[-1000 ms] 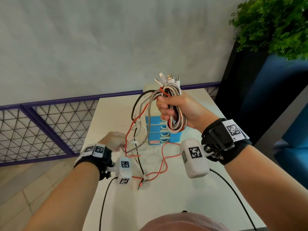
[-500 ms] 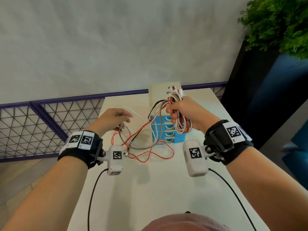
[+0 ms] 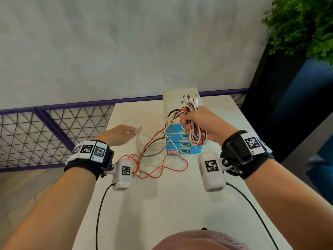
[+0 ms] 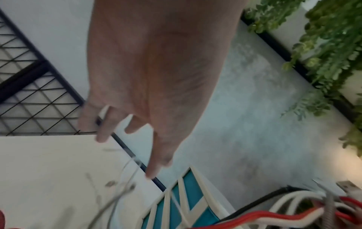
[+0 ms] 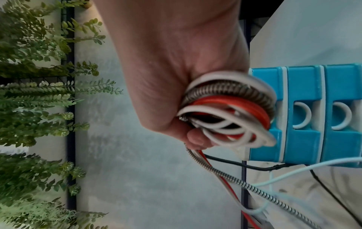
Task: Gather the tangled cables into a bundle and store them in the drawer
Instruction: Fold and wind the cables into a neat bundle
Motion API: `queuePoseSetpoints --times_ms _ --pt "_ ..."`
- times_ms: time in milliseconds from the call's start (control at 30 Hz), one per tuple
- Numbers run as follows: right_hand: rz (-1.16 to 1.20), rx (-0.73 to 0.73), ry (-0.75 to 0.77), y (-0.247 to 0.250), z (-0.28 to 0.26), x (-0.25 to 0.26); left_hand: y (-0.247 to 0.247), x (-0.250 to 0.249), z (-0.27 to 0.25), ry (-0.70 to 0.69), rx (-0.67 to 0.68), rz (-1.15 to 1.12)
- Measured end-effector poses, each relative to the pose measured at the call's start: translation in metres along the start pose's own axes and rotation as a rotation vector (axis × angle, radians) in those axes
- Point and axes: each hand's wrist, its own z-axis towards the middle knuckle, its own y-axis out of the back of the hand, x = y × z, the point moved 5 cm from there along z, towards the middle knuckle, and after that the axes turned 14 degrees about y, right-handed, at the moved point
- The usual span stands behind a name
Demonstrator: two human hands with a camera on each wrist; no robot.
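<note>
Cable bundle (image 3: pixel 195 123) clamped in your right hand (image 3: pixel 200 121), fingers curled tight round coils, held up in front of blue drawer unit (image 3: pixel 182 141). Loose tails (image 3: pixel 158 159) left of unit, trailing on table (image 3: pixel 162 204). Change: your left hand (image 3: pixel 122 134) swung rightward toward unit since half second ago, blurred, fingers apart; whether it pinches strand, cannot tell. Means next loop being fed in; drawers all closed. White table, grey wall (image 3: pixel 126 42) behind unit, mesh railing (image 3: pixel 45 134) left, plant (image 3: pixel 302 24) right.
</note>
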Motion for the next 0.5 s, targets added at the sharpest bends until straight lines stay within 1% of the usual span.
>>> queuePoseSetpoints --times_ms 33,67,167,200,233,300,333,433,500 --pt "-0.008 0.002 -0.002 -0.001 -0.001 -0.001 -0.001 -0.002 -0.003 0.007 0.006 0.078" --pt "-0.020 0.010 -0.006 -0.001 -0.003 -0.003 0.000 -0.008 -0.007 -0.024 -0.036 0.065" --pt "-0.029 0.067 -0.019 -0.006 -0.006 -0.006 0.011 -0.039 -0.032 -0.210 -0.318 -0.223" --pt "-0.026 0.095 -0.018 -0.009 -0.008 -0.006 0.011 -0.051 -0.039 -0.269 -0.326 -0.315" --pt "-0.016 0.122 -0.016 -0.013 -0.008 -0.007 0.006 -0.062 -0.044 -0.313 -0.260 -0.383" --pt "-0.002 0.174 -0.006 -0.019 -0.010 -0.005 -0.009 -0.082 -0.051 -0.356 -0.049 -0.456" --pt "-0.006 0.198 0.001 -0.021 -0.010 -0.005 -0.016 -0.089 -0.050 -0.369 0.012 -0.471" --pt "-0.007 0.252 -0.003 -0.021 -0.012 -0.007 -0.024 -0.098 -0.048 -0.369 0.056 -0.567" --pt "0.014 0.270 -0.023 -0.019 -0.015 -0.012 -0.031 -0.100 -0.045 -0.330 0.162 -0.614"
